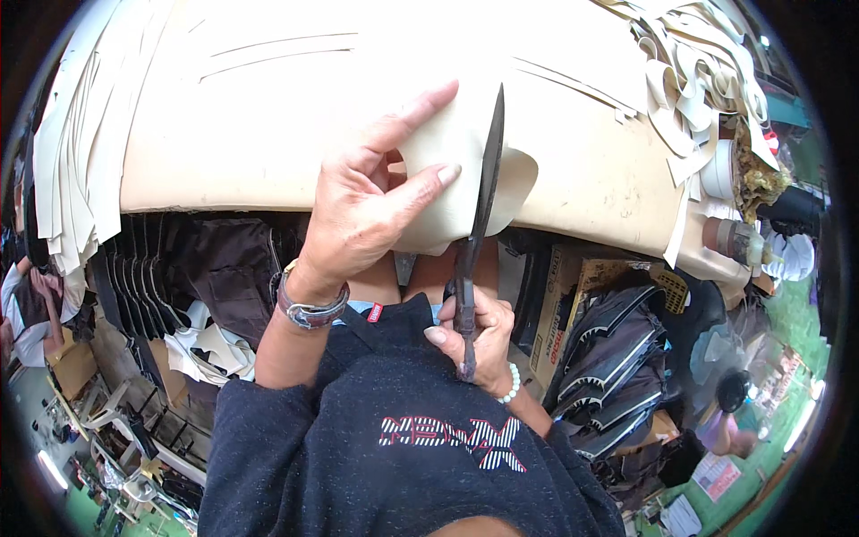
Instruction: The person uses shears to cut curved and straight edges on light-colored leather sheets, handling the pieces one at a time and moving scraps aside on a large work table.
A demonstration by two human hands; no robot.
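My left hand (371, 201), with a watch (311, 309) at its wrist, holds a cream sheet (447, 210) near the table's front edge. Its thumb and forefinger stretch over the sheet, while the other fingers are partly hidden behind it. In my right hand (488, 340) is a pair of large dark shears (488, 170), gripped by the handles close to my body. Their long blade points away from me along the sheet. A rounded flap of cream material (519, 183) shows to the right of the blade.
Long cream strips (89, 116) hang over the table's left end; curled offcuts (684, 80) pile at the far right. Thin strips (577, 82) lie on the pale tabletop (224, 170). Below are dark stacked pieces (617, 349), a cardboard box (555, 313) and dark cloth (224, 268).
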